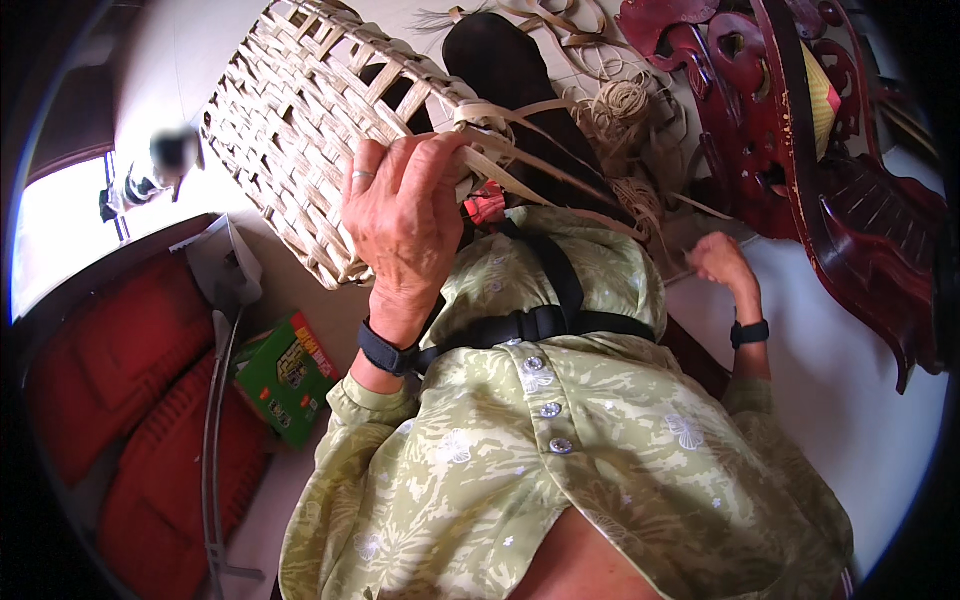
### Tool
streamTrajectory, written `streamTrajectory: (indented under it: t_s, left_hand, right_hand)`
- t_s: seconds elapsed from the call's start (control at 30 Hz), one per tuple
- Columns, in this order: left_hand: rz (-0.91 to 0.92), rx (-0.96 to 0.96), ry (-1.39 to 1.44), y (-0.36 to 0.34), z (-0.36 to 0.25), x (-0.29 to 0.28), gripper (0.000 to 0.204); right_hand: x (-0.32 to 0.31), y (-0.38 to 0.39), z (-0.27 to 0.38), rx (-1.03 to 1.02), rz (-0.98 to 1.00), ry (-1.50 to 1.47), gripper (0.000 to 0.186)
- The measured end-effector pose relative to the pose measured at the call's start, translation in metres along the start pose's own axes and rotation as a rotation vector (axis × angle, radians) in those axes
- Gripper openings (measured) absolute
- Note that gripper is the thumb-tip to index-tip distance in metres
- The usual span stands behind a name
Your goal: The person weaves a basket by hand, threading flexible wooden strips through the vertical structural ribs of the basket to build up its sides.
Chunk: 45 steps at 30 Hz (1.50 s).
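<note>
1. Clasping the edge of the woven basket (300, 130), the left hand (405, 195) has its fingers curled over at the open, loose-ended side; that's a narrow, closed grip, knuckles up.

2. And there's the basket itself, tilted at the upper left, just beside the dark-clad leg (500, 75), its pale weave tight low down and gappy towards the top.

3. Out from the rim come the pale strips (505, 180), trailing rightwards across the lap, not yet tucked into the weave.

4. Over to the right, well apart from the basket, the right hand (725, 262) is up with fingers bent; it's small and blurred, so whether it pinches a strip, I cannot tell.

5. Looks like the strip-working step at the rim, my reading: one hand steadying, the other drawing a strip out.

6. What does the next move call for? Probably a firm left hold, the strip pulled snug without twisting, then its end threaded through the gaps, I'd judge.
</note>
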<state>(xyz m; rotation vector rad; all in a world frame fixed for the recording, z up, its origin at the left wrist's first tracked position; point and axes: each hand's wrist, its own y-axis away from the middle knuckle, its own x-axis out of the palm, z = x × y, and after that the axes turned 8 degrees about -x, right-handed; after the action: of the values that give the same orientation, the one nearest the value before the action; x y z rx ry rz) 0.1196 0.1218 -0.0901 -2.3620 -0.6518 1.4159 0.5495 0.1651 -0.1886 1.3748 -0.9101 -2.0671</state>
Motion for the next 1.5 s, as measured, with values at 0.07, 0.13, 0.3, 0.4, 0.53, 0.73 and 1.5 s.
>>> streamTrajectory:
  t_s: [0.07, 0.13, 0.3, 0.4, 0.53, 0.73, 1.5]
  left_hand:
    - [0.011, -0.024, 0.028, 0.001, 0.000, -0.001, 0.015]
    - [0.025, -0.005, 0.022, 0.000, -0.002, -0.005, 0.013]
    - [0.018, 0.039, 0.035, 0.001, -0.005, -0.005, 0.012]
    - [0.026, 0.055, 0.029, 0.007, -0.004, -0.008, 0.021]
    - [0.060, 0.040, 0.072, 0.006, -0.013, -0.016, 0.016]
    - [0.041, 0.017, 0.026, 0.008, -0.003, -0.009, 0.016]
    - [0.048, 0.016, 0.055, 0.005, -0.010, -0.014, 0.015]
  right_hand:
    - [-0.017, 0.038, 0.034, -0.290, -0.200, 0.457, 0.024]
    - [-0.029, 0.065, 0.120, -0.568, -0.350, -0.071, 0.018]
    - [0.009, 0.070, 0.240, -1.060, -0.521, -0.258, 0.013]
    - [0.028, 0.055, 0.269, -1.142, -0.386, -0.092, 0.023]
    - [0.054, 0.057, 0.282, -1.169, -0.598, -0.004, 0.019]
    - [0.055, 0.051, 0.253, -1.238, -0.560, -0.125, 0.010]
    - [0.053, 0.031, 0.247, -1.036, -0.556, 0.108, 0.024]
